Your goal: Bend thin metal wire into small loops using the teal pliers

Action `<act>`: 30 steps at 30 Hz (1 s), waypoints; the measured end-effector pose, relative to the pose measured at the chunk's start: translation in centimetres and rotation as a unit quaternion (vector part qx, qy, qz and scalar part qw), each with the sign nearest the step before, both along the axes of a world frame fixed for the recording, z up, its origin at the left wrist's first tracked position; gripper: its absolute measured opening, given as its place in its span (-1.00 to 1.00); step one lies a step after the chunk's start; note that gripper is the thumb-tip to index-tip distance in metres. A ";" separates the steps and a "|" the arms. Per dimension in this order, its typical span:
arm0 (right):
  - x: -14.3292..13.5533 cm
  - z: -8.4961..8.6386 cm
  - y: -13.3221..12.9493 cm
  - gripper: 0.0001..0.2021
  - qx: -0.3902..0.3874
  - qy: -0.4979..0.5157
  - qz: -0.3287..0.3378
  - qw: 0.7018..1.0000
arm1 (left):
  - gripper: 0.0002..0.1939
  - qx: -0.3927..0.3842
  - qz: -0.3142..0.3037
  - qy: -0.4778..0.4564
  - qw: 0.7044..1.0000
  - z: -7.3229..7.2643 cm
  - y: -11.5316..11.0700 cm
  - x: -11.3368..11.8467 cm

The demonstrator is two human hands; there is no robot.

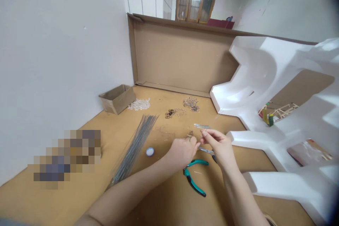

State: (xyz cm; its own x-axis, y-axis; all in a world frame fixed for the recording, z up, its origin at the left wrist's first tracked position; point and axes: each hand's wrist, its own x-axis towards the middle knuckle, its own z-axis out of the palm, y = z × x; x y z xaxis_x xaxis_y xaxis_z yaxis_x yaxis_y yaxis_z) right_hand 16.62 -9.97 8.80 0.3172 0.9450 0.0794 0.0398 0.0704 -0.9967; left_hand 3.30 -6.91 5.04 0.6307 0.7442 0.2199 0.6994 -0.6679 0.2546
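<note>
My left hand (183, 151) is closed in a pinch near the middle of the table, with a small brownish piece showing at its fingers. Close on its right, my right hand (218, 144) has thumb and forefinger pressed together; what they hold is too small to make out. Green-handled pliers (194, 182) lie open just below my left hand. Dark-handled scissors (207, 150) lie between the hands, partly hidden by the right one. A bundle of thin grey wires (136, 148) lies to the left, beside a small round white dish (149, 152). Short silvery pins (201, 126) lie beyond my right hand.
An open cardboard box (118, 99) stands at the back left beside a clear bead pile (140, 104). Black rings (170, 113) and a small metal-parts pile (191, 103) lie farther back. White foam packing (254, 141) lines the right side; a cardboard wall (182, 56) stands behind.
</note>
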 end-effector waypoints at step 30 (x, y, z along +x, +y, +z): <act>1.0 -0.6 0.5 -0.76 0.059 0.034 0.053 0.996 | -0.73 -0.414 -0.119 -0.405 0.806 0.7 2.0 -1.0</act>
State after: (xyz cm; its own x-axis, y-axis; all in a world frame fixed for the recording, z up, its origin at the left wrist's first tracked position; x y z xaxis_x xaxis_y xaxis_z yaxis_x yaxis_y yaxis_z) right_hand 17.63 -9.49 8.21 0.2241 0.9589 0.1743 -0.0415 0.1881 -0.9813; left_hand 2.35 -4.96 5.71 0.6759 0.7270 0.1208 -0.0434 -0.1244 0.9913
